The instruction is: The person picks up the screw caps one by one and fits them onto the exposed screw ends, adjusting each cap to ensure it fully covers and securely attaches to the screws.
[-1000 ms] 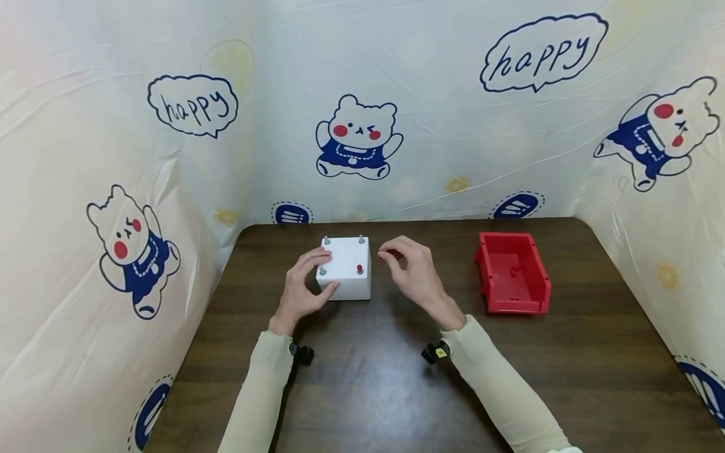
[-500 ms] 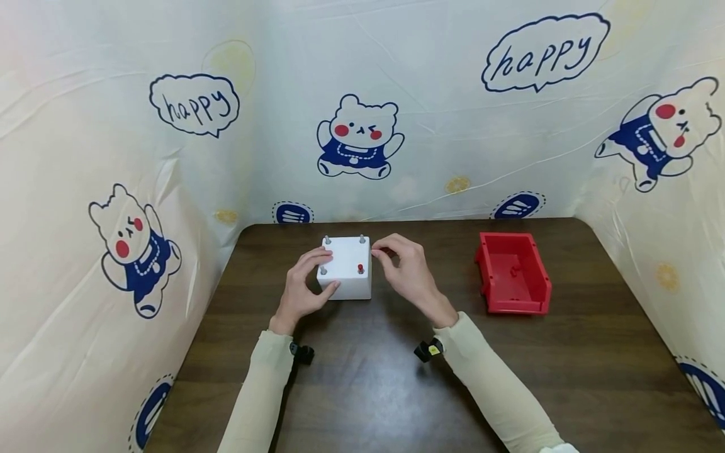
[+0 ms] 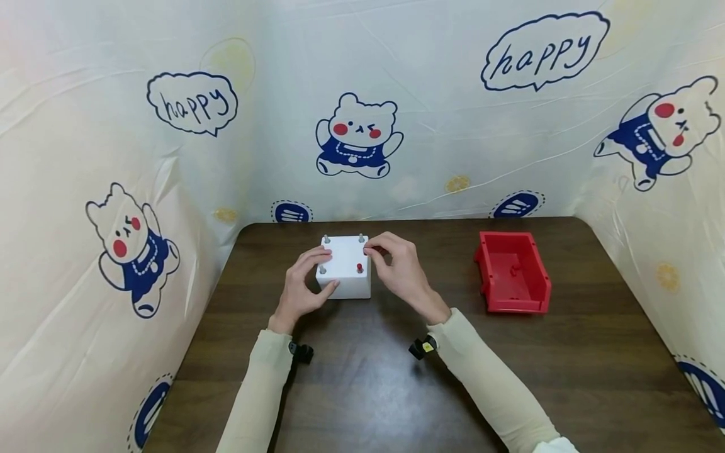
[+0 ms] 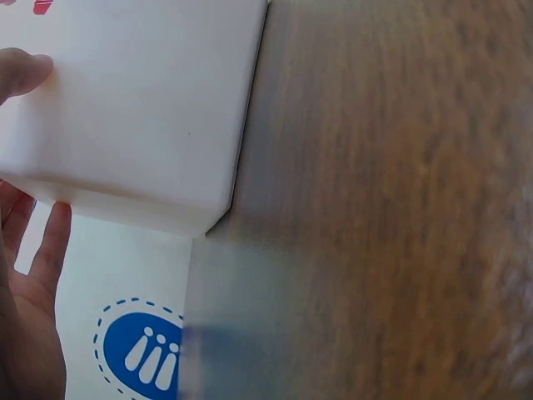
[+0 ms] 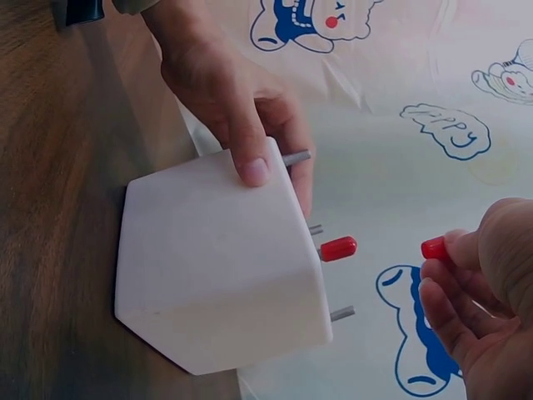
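A white box sits on the table, with grey metal pegs standing at the corners of its top. One peg, at the near right corner, wears a red cap; the others, such as the bare peg at the far right, show grey metal. My left hand grips the box by its left side, thumb on the front face and fingers over the top edge. Between thumb and fingertip, my right hand pinches a second red cap, above the box's right edge and apart from the pegs in the right wrist view.
To the right stands a red plastic bin with a small red piece inside. The brown wooden table ends at the back against a printed curtain, which also hangs along both sides.
My right hand has moved left, from beside the box to over its right edge, with the red cap in its pinch. The left hand and the box have stayed put.
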Action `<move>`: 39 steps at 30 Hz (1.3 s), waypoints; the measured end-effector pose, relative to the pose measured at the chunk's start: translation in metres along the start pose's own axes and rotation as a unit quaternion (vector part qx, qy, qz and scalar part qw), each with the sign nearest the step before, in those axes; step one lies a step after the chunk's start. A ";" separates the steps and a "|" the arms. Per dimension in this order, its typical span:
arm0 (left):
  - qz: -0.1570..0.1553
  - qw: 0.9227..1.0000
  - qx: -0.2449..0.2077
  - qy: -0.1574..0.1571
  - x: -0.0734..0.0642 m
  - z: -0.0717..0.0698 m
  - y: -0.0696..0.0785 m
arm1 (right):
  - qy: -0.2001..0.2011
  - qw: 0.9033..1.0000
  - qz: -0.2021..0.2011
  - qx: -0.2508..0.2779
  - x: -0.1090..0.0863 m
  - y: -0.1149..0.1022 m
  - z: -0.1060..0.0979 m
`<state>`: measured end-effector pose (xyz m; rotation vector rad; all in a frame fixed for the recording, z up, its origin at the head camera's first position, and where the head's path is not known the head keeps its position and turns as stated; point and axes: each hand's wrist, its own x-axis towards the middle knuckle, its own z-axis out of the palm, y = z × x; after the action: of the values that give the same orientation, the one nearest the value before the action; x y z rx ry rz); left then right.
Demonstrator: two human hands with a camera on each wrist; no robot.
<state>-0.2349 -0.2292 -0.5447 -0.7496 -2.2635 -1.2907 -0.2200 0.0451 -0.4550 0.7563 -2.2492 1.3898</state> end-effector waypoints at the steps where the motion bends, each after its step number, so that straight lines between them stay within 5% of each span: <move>1: 0.000 1.000 -0.001 0.001 0.000 0.000 0.000 | -0.001 1.000 0.000 0.000 0.000 0.001 0.001; 29: -0.013 1.000 0.011 0.002 -0.001 0.000 0.001 | -0.021 1.000 0.010 0.006 0.003 0.001 0.019; 39: 0.002 1.000 -0.002 0.006 0.005 -0.005 0.035 | -0.026 1.000 0.007 0.014 0.005 0.000 0.023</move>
<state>-0.2155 -0.2173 -0.5169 -0.7444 -2.2492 -1.2957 -0.2246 0.0230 -0.4623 0.7956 -2.2820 1.4272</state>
